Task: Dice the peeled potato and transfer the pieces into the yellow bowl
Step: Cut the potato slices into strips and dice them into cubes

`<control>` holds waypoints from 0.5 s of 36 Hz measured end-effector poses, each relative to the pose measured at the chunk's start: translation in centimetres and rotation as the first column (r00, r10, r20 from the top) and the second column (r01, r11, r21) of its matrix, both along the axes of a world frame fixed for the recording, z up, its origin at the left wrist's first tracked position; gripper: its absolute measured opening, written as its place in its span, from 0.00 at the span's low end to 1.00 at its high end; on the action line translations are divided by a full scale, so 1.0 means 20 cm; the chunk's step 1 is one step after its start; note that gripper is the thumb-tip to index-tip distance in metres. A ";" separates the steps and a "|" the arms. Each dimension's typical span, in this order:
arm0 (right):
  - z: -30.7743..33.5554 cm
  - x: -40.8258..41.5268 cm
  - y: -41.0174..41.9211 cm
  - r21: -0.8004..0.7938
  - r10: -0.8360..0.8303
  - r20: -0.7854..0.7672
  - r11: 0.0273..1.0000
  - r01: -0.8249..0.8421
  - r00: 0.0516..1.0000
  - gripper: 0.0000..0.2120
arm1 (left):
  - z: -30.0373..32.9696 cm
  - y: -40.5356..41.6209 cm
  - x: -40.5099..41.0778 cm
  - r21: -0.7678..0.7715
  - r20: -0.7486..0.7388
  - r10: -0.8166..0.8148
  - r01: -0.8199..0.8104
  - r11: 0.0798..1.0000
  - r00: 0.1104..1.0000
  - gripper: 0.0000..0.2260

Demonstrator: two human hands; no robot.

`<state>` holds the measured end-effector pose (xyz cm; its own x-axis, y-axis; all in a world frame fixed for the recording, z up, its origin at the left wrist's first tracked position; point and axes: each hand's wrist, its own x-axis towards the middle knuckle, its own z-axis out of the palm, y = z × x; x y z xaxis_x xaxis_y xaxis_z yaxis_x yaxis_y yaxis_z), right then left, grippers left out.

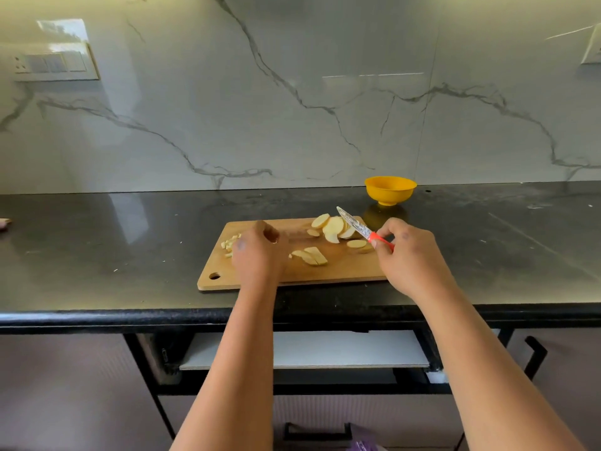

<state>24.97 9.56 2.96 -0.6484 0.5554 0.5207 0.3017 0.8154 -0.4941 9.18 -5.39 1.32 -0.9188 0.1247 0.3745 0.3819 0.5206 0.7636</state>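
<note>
Dark desk [130,242]: our right hand [409,255] clamps the knife [357,226]; left hand [257,252], loosely curled and empty, risks scattering dice [231,244].

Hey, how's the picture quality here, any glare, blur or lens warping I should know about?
Head view: window glare streaks the glossy marble backsplash and reflects off the black countertop; the wide-angle lens bows the counter edge and stretches both forearms; the left hand looks slightly motion-blurred; the potato slices, knife and yellow bowl read reasonably sharp.
</note>
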 end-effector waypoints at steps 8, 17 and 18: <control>-0.04 -0.05 -0.05 -0.001 0.010 0.205 1.000 -0.010 0.979 0.04 | -0.06 0.09 0.08 -0.302 -0.063 -0.122 0.098 0.948 0.990 0.16; -0.01 -0.02 -0.04 -0.001 -0.008 0.177 1.000 0.009 0.984 0.05 | -0.04 0.15 0.08 -0.427 -0.112 -0.155 0.093 0.899 0.982 0.12; -0.01 -0.02 -0.03 -0.004 -0.011 0.174 1.000 0.012 0.985 0.05 | -0.04 0.15 0.08 -0.431 -0.125 -0.154 0.086 0.898 0.980 0.11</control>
<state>24.57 8.90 2.70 -0.7227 0.5652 0.3979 0.3924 0.8094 -0.4369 10.83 -2.35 0.49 -0.8231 0.4075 0.3956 0.5553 0.7234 0.4102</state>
